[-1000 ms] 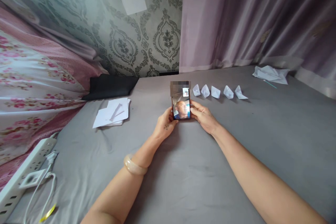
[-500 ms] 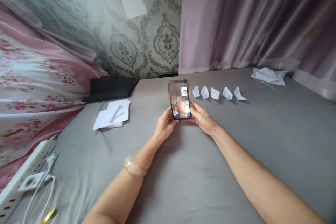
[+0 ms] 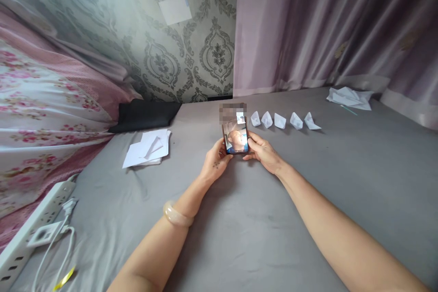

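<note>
A smartphone (image 3: pixel 235 134) is held upright between my two hands, its lit screen facing me with a person on it and a small inset picture; part of its top is blurred out. My left hand (image 3: pixel 215 162) grips the phone's lower left edge, and a pale bangle circles that forearm. Around the lower right edge are the fingers of my right hand (image 3: pixel 265 151), thumb along the side. Just right of the phone, several folded white paper pieces (image 3: pixel 279 121) stand in a row on the grey sheet (image 3: pixel 239 228).
White papers (image 3: pixel 137 154) lie at left, near a black folded cloth (image 3: pixel 143 115). More crumpled paper (image 3: pixel 349 98) sits at far right beside a thin teal stick (image 3: pixel 349 110). A power strip (image 3: pixel 34 223) with white cables runs along the left edge. Patterned wall and curtains (image 3: pixel 290 32) bound the back.
Hardly anything differs. The fingers of my right hand under the phone's lower corner have shifted slightly, and the view has moved a little. Both hands keep holding the phone.
</note>
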{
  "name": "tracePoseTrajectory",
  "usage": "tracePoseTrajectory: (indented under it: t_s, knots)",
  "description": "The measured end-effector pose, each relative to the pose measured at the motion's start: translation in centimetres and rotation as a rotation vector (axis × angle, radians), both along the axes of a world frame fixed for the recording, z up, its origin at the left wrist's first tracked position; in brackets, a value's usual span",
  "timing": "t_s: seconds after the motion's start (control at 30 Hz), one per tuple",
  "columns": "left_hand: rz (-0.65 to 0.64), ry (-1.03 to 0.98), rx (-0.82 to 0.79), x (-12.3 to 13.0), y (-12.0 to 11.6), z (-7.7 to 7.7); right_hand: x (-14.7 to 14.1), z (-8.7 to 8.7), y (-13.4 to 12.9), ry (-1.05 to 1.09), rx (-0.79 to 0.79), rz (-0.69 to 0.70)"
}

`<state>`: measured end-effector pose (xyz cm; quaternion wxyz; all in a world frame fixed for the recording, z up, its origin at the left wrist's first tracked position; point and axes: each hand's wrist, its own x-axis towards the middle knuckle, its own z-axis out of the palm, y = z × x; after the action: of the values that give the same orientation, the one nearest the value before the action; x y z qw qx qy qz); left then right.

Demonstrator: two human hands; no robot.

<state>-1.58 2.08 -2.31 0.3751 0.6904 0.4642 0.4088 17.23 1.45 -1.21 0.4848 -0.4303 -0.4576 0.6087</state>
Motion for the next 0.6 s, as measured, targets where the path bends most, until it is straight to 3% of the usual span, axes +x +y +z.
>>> tracePoseTrajectory:
  t_s: [0.6]
  knots:
    - [0.023,0.015,0.054,0.38,0.01,0.87,-0.74,0.77,-0.47,0.197,-0.008,-0.024]
